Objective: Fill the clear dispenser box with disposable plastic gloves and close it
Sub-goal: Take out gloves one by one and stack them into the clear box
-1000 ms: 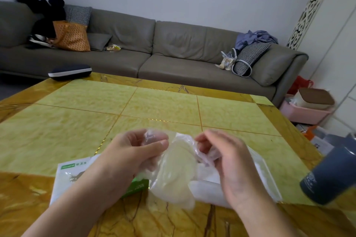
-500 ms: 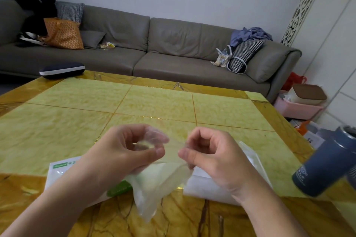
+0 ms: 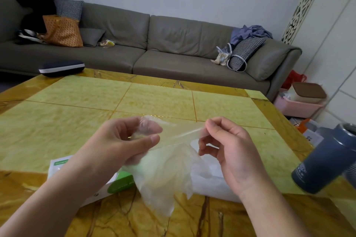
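Both hands were up over the near edge of the table (image 3: 154, 100), pulling a thin clear plastic glove (image 3: 163, 171) between them. The left hand (image 3: 123, 146) had its fingers curled round one bunched end of the film, thumb pressed along the front. The right hand (image 3: 229, 150) pinched the other edge between thumb and forefinger, the rest of its fingers loosely bent.

The glove itself was really see-through (you could read the yellow-green tabletop right through it), a bit milky where it folded. A taut strip of it ran across from one hand to the other, and the rest sagged down below and between the hands in a crumpled, wrinkly sheet that reached the brown marble border of the table.

Under the right wrist sat a whitish, cloudy plastic thing, partly hidden by the glove, probably the box or a stack of gloves (image 3: 210, 183), couldn't tell which. Below the left hand lay a flat white packet with green print (image 3: 115, 183), half covered by the forearm.

Out past the right hand stood a dark blue tumbler (image 3: 323, 159), well apart from the glove.
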`<state>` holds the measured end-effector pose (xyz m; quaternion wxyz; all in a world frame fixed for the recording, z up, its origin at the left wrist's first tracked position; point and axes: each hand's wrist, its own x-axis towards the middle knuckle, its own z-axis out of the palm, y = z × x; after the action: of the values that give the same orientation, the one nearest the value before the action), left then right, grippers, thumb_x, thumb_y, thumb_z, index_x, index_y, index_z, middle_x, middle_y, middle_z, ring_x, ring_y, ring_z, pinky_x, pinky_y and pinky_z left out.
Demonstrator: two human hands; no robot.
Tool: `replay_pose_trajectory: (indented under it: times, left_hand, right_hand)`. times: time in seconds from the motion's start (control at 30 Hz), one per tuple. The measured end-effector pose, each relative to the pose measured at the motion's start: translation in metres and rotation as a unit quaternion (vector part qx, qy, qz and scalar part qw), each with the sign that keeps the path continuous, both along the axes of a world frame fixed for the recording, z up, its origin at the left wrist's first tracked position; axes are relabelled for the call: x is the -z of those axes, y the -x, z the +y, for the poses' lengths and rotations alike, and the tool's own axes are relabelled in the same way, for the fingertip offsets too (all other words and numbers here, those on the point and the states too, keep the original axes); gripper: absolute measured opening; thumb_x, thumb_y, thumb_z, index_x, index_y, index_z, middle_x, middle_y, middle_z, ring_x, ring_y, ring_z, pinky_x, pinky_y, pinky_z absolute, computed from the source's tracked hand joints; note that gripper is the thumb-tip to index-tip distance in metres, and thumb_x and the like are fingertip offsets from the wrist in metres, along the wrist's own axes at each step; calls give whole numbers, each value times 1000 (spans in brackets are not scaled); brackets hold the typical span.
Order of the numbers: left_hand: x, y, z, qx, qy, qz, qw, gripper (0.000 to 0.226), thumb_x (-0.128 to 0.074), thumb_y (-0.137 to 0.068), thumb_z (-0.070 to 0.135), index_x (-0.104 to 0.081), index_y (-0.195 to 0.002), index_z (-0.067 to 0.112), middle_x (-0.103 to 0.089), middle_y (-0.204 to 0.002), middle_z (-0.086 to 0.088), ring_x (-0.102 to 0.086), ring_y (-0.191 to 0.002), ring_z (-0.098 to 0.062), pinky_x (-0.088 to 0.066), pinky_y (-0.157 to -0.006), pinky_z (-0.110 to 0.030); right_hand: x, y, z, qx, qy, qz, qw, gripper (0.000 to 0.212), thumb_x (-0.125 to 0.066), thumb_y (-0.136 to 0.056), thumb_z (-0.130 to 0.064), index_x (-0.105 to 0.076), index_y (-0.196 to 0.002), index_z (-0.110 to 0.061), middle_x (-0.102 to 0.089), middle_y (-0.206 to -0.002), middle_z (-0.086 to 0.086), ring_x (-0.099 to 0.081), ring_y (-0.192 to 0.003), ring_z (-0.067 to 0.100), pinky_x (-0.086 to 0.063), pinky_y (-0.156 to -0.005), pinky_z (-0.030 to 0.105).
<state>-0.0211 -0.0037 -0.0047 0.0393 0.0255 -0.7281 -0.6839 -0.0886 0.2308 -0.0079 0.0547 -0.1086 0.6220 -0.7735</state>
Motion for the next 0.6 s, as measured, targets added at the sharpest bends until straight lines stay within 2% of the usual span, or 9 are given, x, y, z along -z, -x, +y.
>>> replay_pose_trajectory:
  times: [0.07,0.1,0.2,0.27,0.37,0.43,0.5,0.6]
  left_hand:
    - [2,1,-5,-1,-8,-5,1000,28,-89,-80,32,-79,-99,16,-61,-88,-14,-49,-76,-26,-41,-69,-37]
    - [3,2,-7,-2,-13,-6,1000,30,-88,-80,34,-78,-99,14,-60,-87,-14,-49,-75,-27,-41,-68,-37]
    - [1,4,-11,-16,-61,4,998,29,-83,-81,27,-74,-98,5,-48,-75,-12,-42,-62,-21,-36,-52,-23]
    - [-2,3,-10,-36,-97,21,994,29,-79,-81,23,-72,-99,1,-42,-72,-11,-37,-56,-17,-30,-49,-22]
    - [-10,1,-7,-77,-132,48,987,26,-76,-83,20,-71,-99,1,-41,-65,-6,-34,-52,-16,-32,-44,-18]
    - [-17,-4,-2,-112,-117,72,984,23,-76,-83,22,-73,-97,4,-44,-62,-3,-36,-51,-16,-35,-44,-19]
    - [-27,-14,11,-150,-33,117,981,13,-76,-85,24,-75,-92,13,-51,-60,-5,-42,-51,-17,-39,-45,-22]
    - [-36,-28,43,-119,87,216,965,7,-78,-89,22,-75,-95,24,-65,-67,-4,-56,-51,-12,-43,-45,-24]
  right_hand:
    - [0,0,0,35,-15,13,999,25,-62,-103,-12,-68,-81,-1,-65,-79,14,-59,-66,27,-53,-59,36]
    - [1,0,1,51,-20,19,998,26,-61,-104,-13,-68,-82,-1,-66,-80,13,-59,-65,26,-53,-58,35]
    - [4,3,3,117,-77,59,988,20,-66,-103,-20,-70,-90,-5,-65,-73,5,-58,-61,24,-55,-59,39]
    - [6,4,5,171,-100,80,977,18,-71,-100,-25,-69,-91,-10,-57,-63,1,-53,-57,21,-52,-61,45]
    - [1,0,4,183,-63,103,976,21,-68,-101,-20,-64,-85,-7,-50,-61,4,-46,-55,23,-44,-55,41]
    - [-4,-6,1,135,-37,127,982,23,-64,-103,-14,-62,-82,-4,-49,-64,11,-43,-57,27,-39,-51,40]
    - [-11,-15,-4,28,-20,135,990,25,-64,-101,-24,-67,-89,-2,-57,-72,15,-50,-63,29,-42,-51,37]
    - [-25,-33,-15,-193,-2,88,977,46,-65,-98,-43,-69,-119,-3,-72,-105,17,-69,-91,31,-55,-71,40]
